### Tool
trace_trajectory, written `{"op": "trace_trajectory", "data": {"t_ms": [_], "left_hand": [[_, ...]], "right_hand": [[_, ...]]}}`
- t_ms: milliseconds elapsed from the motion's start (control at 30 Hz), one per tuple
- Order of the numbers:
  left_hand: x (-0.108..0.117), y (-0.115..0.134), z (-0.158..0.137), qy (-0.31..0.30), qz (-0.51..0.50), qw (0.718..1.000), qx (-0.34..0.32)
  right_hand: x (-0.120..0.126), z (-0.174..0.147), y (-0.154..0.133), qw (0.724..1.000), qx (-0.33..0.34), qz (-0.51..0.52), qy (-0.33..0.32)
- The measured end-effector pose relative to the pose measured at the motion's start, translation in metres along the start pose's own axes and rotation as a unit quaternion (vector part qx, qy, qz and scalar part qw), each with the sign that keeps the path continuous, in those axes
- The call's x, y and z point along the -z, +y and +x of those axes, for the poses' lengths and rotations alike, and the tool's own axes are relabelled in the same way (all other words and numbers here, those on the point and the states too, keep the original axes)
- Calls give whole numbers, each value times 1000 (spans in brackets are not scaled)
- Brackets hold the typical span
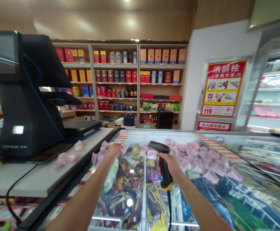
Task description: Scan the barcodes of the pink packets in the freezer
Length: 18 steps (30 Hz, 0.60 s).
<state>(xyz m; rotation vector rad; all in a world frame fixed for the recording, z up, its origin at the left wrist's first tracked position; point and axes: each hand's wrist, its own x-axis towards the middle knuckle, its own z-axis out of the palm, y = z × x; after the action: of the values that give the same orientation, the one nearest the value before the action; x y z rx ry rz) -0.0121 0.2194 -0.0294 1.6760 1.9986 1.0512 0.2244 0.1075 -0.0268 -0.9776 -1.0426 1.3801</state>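
Note:
My right hand point(173, 166) is wrapped round the handle of a black and yellow barcode scanner point(164, 170), its cable hanging down. Just left of the scanner head lies a small pink cup with a barcode label point(152, 154), on the glass lid of a freezer. Reaching out to the left, my left hand point(115, 150) has its fingers closed at the edge of another small pink cup point(124, 149). Several pink cups point(103, 150) sit beside that hand. A larger spread of pink cups point(199, 155) covers the glass to the right of the scanner.
Wrapped ice creams point(123, 195) lie under the freezer glass. At the left, a black checkout terminal point(31, 106) stands on a white counter point(34, 179), with a few pink cups point(67, 157) near its edge. Shelves of boxed goods point(115, 77) line the back wall.

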Motion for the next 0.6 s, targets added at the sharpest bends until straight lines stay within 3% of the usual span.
{"op": "trace_trajectory", "data": {"t_ms": [133,267,433,600], "left_hand": [[-1,18,2,-76,-170,981,54],[-2,27,-2,-113,-272,950,99],[-5,30,-5,-128,-318,931,125],[-15,27,-7,-102,-298,942,116]], "right_hand": [[-8,-7,-3,999,1,-8,-48],[-13,-14,-8,998,-12,-34,-56],[-14,-14,-9,999,-15,-16,-48],[-7,-7,-7,999,3,-18,-35]]}}
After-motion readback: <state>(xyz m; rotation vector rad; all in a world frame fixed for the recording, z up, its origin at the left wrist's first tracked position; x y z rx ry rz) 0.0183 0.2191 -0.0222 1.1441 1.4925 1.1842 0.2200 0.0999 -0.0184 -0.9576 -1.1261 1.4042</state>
